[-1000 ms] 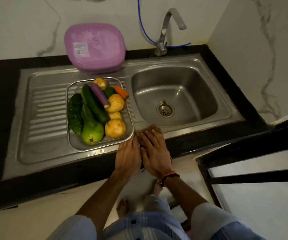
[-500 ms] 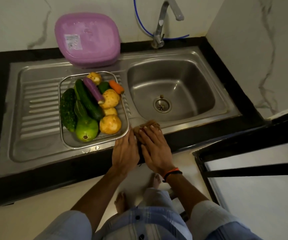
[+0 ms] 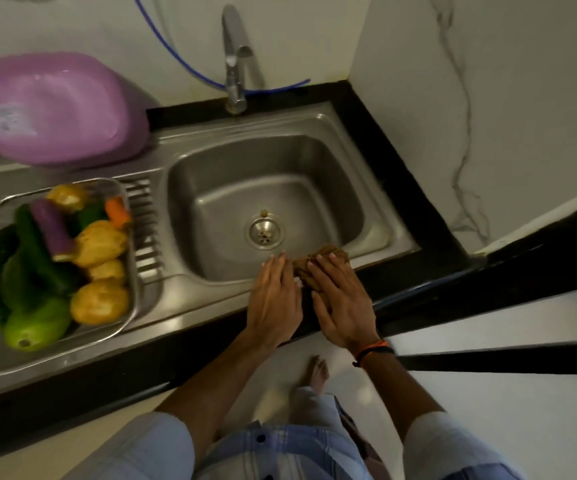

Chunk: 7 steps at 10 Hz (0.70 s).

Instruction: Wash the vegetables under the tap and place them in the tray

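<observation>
While both hands lie flat at sink (image 3: 377, 188) front rim: tray (image 3: 133, 299) of vegetables (image 3: 58, 258) on drainboard left of sink; left hand (image 3: 275, 301) spread, palm down, empty; right hand (image 3: 344, 303) spread, pressing brown cloth (image 3: 315, 265) on rim; tap (image 3: 235, 60) behind sink.

We see a purple plastic tub (image 3: 51, 109), a silver steel sink (image 3: 266, 202), a black counter (image 3: 401, 161) and a white wall veined with grey (image 3: 488, 98). In our steel tray (image 3: 131, 306) lie green cucumbers (image 3: 37, 251), yellow-brown potatoes (image 3: 100, 301), a purple aubergine (image 3: 53, 226) and an orange carrot (image 3: 117, 211). The cloth (image 3: 315, 268) is brown, the hose (image 3: 190, 65) blue, the shirt (image 3: 280, 452) pale blue check.
</observation>
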Tool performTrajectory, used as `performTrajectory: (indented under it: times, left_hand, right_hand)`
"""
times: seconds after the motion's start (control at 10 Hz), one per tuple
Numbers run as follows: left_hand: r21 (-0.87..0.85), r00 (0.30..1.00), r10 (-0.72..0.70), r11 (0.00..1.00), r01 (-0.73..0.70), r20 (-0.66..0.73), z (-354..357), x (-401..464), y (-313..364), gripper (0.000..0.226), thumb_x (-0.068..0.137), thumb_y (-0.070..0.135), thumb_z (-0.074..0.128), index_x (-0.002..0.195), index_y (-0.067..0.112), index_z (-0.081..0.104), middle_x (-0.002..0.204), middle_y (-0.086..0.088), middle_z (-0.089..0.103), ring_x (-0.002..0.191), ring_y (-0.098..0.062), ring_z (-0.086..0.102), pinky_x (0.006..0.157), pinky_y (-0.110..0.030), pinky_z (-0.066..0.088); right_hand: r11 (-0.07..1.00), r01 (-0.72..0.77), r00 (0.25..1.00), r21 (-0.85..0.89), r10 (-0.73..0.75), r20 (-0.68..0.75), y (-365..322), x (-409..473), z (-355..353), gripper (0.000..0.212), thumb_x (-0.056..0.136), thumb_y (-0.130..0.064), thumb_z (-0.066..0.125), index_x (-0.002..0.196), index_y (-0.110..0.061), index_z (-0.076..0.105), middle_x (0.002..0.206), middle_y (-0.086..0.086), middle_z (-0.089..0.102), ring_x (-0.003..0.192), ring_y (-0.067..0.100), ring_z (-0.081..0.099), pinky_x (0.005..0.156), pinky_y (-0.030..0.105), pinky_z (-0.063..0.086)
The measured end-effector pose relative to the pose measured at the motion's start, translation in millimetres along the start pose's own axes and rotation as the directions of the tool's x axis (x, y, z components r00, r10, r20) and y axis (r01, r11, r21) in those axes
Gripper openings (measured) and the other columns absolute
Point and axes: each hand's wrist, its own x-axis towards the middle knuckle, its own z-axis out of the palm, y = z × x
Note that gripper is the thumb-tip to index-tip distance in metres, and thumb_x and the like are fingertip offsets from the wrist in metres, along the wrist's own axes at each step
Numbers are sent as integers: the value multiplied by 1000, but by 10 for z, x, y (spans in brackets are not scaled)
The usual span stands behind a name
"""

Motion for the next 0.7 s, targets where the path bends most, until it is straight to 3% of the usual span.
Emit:
performTrajectory:
  times: [0.1, 0.3, 0.5, 0.6, 0.7]
  left_hand:
    - [-23, 998, 1, 1000, 0, 66, 192, 319, 438, 55, 100, 30, 30, 134, -6, 56, 141, -26, 53, 131, -38, 52, 112, -50, 40]
    - [3, 996, 6, 1000, -6, 91, 483, 894, 1201, 55, 108, 31, 32, 154, 3, 28, 163, -17, 20, 152, -30, 18, 123, -36, 3]
    - [21, 989, -46, 999, 43, 142, 671, 1309, 1468, 59, 107, 32, 31, 157, 4, 20, 165, -16, 14, 153, -28, 13, 125, -38, 6]
    - [34, 992, -40, 999, 37, 118, 643, 1420, 1490, 57, 106, 31, 34, 155, 3, 25, 164, -16, 18, 152, -29, 16, 122, -34, 2]
    - [23, 988, -86, 996, 84, 127, 640, 1435, 1448, 58, 106, 34, 34, 155, 4, 26, 164, -15, 18, 152, -29, 16, 125, -39, 9]
  right_hand:
    - [999, -41, 999, -5, 41, -32, 516, 0, -254, 48, 99, -35, 41, 145, -20, 46, 154, 3, 38, 148, 19, 23, 118, 48, 25]
    - [986, -157, 982, 49, 161, -94, 1456, 57, -689, 50, 100, -29, 46, 148, -19, 39, 159, 5, 29, 150, 20, 16, 118, 51, 26]
    - [979, -205, 977, -16, 204, -56, 1946, 385, -852, 53, 100, -36, 36, 149, -15, 38, 158, 9, 30, 149, 22, 16, 117, 52, 26]
    - [981, -189, 982, -39, 188, -21, 2032, 494, -894, 56, 100, -40, 33, 150, -15, 37, 158, 9, 30, 149, 23, 17, 116, 51, 26]
    - [979, -186, 983, -87, 186, -10, 1943, 491, -917, 60, 95, -45, 36, 148, -17, 40, 156, 10, 34, 147, 27, 23, 114, 52, 28]
